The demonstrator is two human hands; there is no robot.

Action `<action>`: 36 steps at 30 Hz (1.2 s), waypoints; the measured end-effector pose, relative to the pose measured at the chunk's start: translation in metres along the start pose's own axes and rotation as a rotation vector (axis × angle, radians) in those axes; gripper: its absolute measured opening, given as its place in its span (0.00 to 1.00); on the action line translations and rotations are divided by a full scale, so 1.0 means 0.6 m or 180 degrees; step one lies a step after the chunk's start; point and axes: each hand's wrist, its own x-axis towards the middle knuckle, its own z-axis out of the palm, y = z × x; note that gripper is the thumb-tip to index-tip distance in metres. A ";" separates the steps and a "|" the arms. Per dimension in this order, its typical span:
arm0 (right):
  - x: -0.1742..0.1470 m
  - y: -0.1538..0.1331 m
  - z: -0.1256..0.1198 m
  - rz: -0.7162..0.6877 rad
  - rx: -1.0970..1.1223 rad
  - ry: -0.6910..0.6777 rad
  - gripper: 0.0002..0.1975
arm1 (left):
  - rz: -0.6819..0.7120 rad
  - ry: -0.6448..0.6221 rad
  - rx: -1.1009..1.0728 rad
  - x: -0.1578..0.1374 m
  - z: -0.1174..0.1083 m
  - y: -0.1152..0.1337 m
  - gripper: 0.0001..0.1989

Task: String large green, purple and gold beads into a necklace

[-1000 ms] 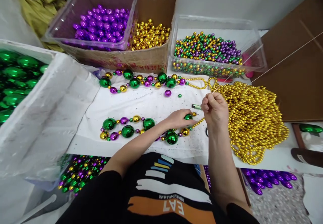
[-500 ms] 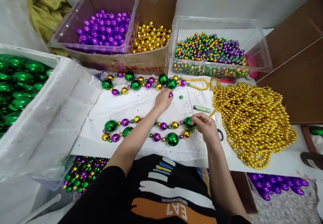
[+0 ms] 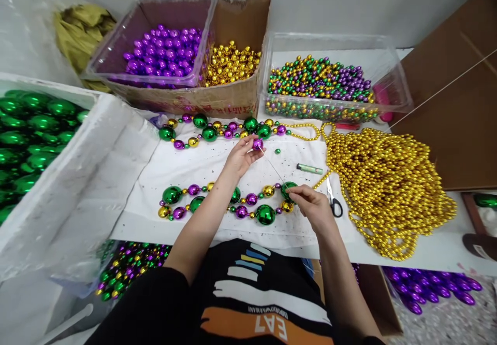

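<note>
Between the fingertips of my left hand (image 3: pixel 241 156) is a purple bead (image 3: pixel 258 144), raised over the cloth. A thin pale string (image 3: pixel 275 170) runs from this bead down to my right hand (image 3: pixel 310 205), whose thumb and forefinger pinch it. Below, a strand of large green, purple and gold beads (image 3: pixel 266 214) lies in two rows, partly hidden by my left forearm. Under my right fingertips sits one of its large green beads (image 3: pixel 289 189). Behind my left hand rests another bead strand (image 3: pixel 210 133). A small green bead (image 3: pixel 277 151) lies loose near the purple one.
Scissors (image 3: pixel 334 202) and a green lighter (image 3: pixel 309 168) lie right of centre on the white cloth (image 3: pixel 186 163). A heap of gold bead chains (image 3: pixel 388 189) fills the right side. Behind stand a cardboard box (image 3: pixel 186 99) and a clear bin (image 3: pixel 337 101); a white foam box (image 3: pixel 77 163) stands left.
My left hand has lifted the purple bead from the cloth and turned, showing its fingers. The string now stretches between both hands. My right hand has shifted slightly left and down.
</note>
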 end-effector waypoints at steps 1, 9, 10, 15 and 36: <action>-0.003 -0.002 0.003 -0.0017 -0.0039 -0.0009 0.06 | 0.0026 0.0040 -0.0086 0.000 0.001 0.000 0.05; -0.009 -0.001 0.008 -0.0170 -0.0218 0.0014 0.05 | -0.0075 0.0226 -0.0770 -0.005 0.007 0.002 0.08; -0.010 0.000 0.008 -0.0161 -0.0232 0.0000 0.05 | -0.0116 0.0267 -0.0822 -0.006 0.008 0.002 0.08; -0.012 0.004 0.008 -0.0185 -0.0273 -0.0019 0.06 | -0.0312 0.0300 -0.1006 -0.005 0.006 0.001 0.10; -0.016 0.004 0.013 -0.0135 -0.0210 0.0007 0.06 | -0.0180 0.0150 -0.0937 -0.016 0.002 -0.008 0.09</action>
